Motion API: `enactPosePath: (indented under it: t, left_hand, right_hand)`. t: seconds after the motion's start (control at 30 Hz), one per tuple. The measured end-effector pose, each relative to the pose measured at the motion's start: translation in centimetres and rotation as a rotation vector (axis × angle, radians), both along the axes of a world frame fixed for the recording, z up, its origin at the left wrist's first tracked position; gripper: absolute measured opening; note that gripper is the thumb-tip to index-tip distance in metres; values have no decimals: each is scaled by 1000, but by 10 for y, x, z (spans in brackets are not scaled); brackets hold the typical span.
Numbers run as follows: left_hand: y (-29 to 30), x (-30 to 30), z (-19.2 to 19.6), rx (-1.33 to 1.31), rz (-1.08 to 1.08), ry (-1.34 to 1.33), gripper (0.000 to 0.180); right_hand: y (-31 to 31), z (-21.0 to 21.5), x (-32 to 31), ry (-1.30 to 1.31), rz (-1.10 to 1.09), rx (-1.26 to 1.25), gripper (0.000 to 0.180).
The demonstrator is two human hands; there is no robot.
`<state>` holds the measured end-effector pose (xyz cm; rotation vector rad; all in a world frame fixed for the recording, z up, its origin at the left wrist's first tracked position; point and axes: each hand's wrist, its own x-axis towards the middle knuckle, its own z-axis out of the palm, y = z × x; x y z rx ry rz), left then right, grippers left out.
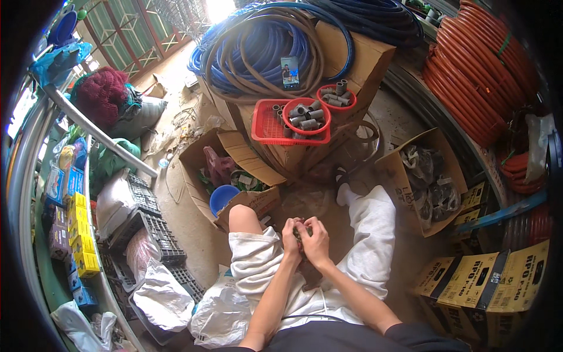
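My left hand [291,233] and my right hand [317,239] meet in front of me, just above my lap, both closed around a small dark object [301,236] that is mostly hidden between the fingers. I sit with knees apart in pale shorts. Ahead of me a red basket [265,125] and a red round bowl [307,116] hold several short grey pipe fittings, and a second red bowl [336,97] behind them holds more.
Blue and brown hose coils [264,47] with a phone [290,72] propped on them, orange hose coils [481,70] at right, open cardboard boxes [431,182], yellow boxes [487,281], black crates [155,232], white bags [164,299], a blue bowl [221,196].
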<state>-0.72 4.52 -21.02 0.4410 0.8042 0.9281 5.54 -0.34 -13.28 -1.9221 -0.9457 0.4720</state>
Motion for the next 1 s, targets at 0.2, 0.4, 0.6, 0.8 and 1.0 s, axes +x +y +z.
enactPosePath:
  t: [0.2,0.4,0.6,0.8,1.0]
  left_hand:
    - [-5,14,15,6,-119,72,24]
    - [16,2,-3,27,61,120,29]
    - [0,16,29,91,-44,125,18]
    - [13,8,3,252,175,498,19]
    - [-1,15,15,305,42,610,17]
  right_hand:
    - [27,-21,34,-72,-179,3,37]
    - [10,-19,-8,-21,-7,-135,42]
    - [18,-36,31,81,-83,-58,37]
    - [2,-30,0,94,46,-158,33]
    - [8,-32,22,110,-197,-31,35]
